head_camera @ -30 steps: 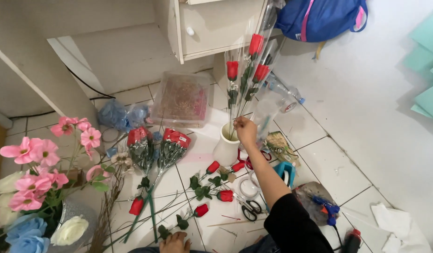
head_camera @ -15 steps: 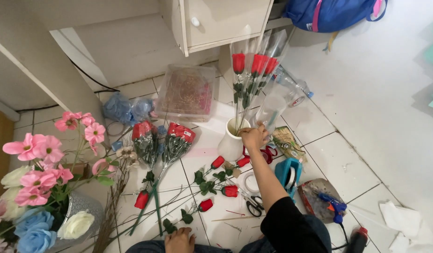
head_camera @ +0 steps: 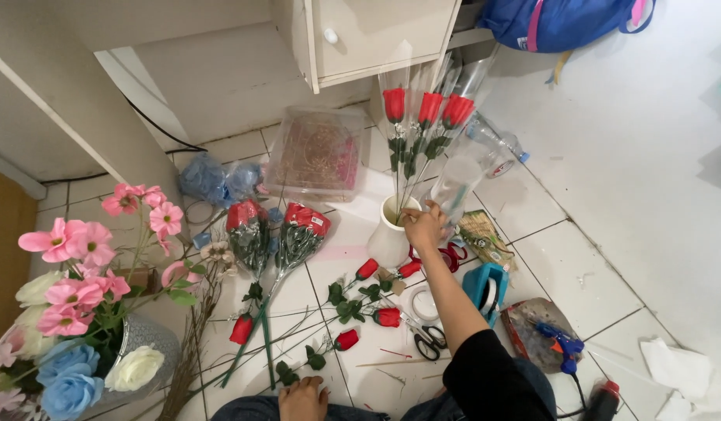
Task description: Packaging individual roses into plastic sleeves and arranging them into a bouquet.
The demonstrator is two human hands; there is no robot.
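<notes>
A home room used as a craft corner: white tiled floor (head_camera: 579, 265), a white cabinet (head_camera: 376, 35), a blue backpack (head_camera: 563, 19), artificial flowers (head_camera: 72, 312), scissors (head_camera: 430, 339) and glue gun (head_camera: 559, 343) spread about

Right hand (head_camera: 424, 228) at white vase (head_camera: 391, 234), wrapped roses (head_camera: 423, 117).

Rose stems (head_camera: 352, 300) on tiled floor (head_camera: 579, 257)

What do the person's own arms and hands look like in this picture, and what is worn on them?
Both hands are bare, with no gloves. The right hand leads to a bare forearm, and a black sleeve covers the upper arm down to about the elbow. Only the left hand shows at the bottom edge; its arm is out of view. Rings or a watch cannot be made out.
</notes>
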